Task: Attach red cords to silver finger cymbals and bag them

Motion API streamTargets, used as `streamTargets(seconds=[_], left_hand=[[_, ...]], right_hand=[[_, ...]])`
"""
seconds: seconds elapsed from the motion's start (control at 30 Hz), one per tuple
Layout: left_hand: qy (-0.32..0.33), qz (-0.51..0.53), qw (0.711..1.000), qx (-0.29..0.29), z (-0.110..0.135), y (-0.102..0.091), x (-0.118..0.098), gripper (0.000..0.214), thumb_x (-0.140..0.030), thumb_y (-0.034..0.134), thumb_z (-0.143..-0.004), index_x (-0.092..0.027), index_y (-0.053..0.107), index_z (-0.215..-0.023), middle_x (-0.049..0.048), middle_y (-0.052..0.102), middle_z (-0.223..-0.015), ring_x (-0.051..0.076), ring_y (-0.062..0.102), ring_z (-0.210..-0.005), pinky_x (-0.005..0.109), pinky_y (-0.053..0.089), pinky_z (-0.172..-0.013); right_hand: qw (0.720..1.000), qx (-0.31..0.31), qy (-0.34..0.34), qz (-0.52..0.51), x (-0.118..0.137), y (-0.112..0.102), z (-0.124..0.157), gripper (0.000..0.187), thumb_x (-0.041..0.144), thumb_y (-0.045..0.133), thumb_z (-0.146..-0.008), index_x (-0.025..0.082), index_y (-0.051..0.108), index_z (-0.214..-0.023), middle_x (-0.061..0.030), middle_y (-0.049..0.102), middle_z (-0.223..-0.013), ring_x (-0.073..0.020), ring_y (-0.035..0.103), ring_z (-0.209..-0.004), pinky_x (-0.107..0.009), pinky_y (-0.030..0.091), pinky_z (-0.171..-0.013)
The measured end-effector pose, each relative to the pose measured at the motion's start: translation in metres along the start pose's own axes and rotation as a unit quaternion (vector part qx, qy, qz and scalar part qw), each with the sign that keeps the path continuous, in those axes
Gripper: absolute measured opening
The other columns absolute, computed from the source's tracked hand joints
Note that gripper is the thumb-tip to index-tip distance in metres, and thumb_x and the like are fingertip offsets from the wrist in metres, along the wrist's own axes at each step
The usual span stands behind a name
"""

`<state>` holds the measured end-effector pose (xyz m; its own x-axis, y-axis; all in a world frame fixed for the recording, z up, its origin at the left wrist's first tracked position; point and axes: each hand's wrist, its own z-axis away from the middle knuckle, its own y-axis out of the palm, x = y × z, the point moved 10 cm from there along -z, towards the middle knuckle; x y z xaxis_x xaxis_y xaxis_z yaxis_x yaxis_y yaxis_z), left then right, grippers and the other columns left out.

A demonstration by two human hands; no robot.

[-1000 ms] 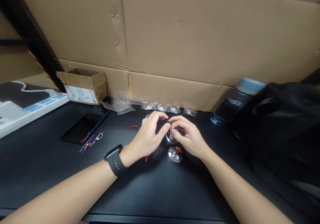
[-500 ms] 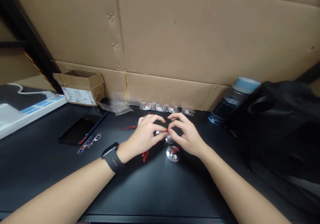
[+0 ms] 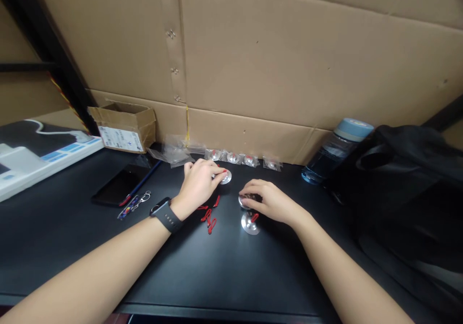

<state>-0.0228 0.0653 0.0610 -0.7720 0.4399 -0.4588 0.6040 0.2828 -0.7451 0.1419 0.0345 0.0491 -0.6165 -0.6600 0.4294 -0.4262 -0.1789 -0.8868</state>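
The left hand, with a black watch on its wrist, has the thumb and forefinger nearly together, pinching a small red cord on a round, shiny silver metal disc, which lies partly under these fingers; the right hand is half curled, palm down, its thumb and fingers touching a second silver disc; whether it grips this disc firmly, I cannot tell; just in front of the right hand, nearer to the person, a third silver disc rests on the black tabletop, with a red loop on top; between the two hands, a little nearer to the person, several loose red cord loops lie in a small group; farther back, four silver discs in clear plastic bags form a row near the brown cardboard wall.
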Motion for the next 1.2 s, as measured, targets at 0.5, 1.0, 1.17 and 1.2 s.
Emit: streamTargets(seconds=[0.5,1.0,1.17,1.2], left_hand=[[0.014,0.008,1.000,0.022,0.001,0.004,-0.007,0.018,-0.034,0.064,-0.096,-0.036,0.081,-0.093,-0.0009,0.080,-0.100,0.025,0.065,-0.099,0.041,0.026,-0.087],[0.001,0.010,1.000,0.028,0.001,0.004,-0.003,0.019,-0.038,0.064,-0.096,-0.036,0.081,-0.091,-0.0013,0.081,-0.100,0.026,0.068,-0.098,0.042,0.026,-0.090],[0.001,0.014,0.999,0.035,0.001,0.004,-0.005,0.021,-0.039,0.062,-0.097,-0.036,0.081,-0.091,-0.0013,0.081,-0.104,0.025,0.069,-0.096,0.042,0.026,-0.093],[0.001,0.016,0.999,0.037,0.001,0.004,-0.005,0.021,-0.039,0.061,-0.097,-0.036,0.081,-0.091,-0.0012,0.081,-0.104,0.025,0.069,-0.097,0.042,0.026,-0.093]], right_hand=[[0.999,0.019,-0.014,-0.026,0.011,-0.007,0.003,0.022,0.028,0.064,-0.098,0.024,0.072,-0.117,-0.0071,0.069,-0.116,-0.0213,0.065,-0.108,-0.036,0.049,-0.101],[0.986,0.165,0.007,-0.010,0.021,0.013,0.015,0.006,0.021,0.075,-0.087,0.021,0.077,-0.093,-0.0016,0.074,-0.085,-0.0142,0.067,-0.074,-0.023,0.045,-0.069],[0.982,0.168,0.064,0.054,0.012,0.011,0.021,0.006,0.025,0.076,-0.084,0.021,0.075,-0.080,-0.0013,0.074,-0.076,-0.0156,0.067,-0.067,-0.024,0.039,-0.061],[0.981,0.167,0.069,0.066,0.011,0.010,0.022,0.008,0.026,0.077,-0.083,0.021,0.075,-0.078,-0.0017,0.074,-0.076,-0.0165,0.067,-0.069,-0.024,0.039,-0.062]])
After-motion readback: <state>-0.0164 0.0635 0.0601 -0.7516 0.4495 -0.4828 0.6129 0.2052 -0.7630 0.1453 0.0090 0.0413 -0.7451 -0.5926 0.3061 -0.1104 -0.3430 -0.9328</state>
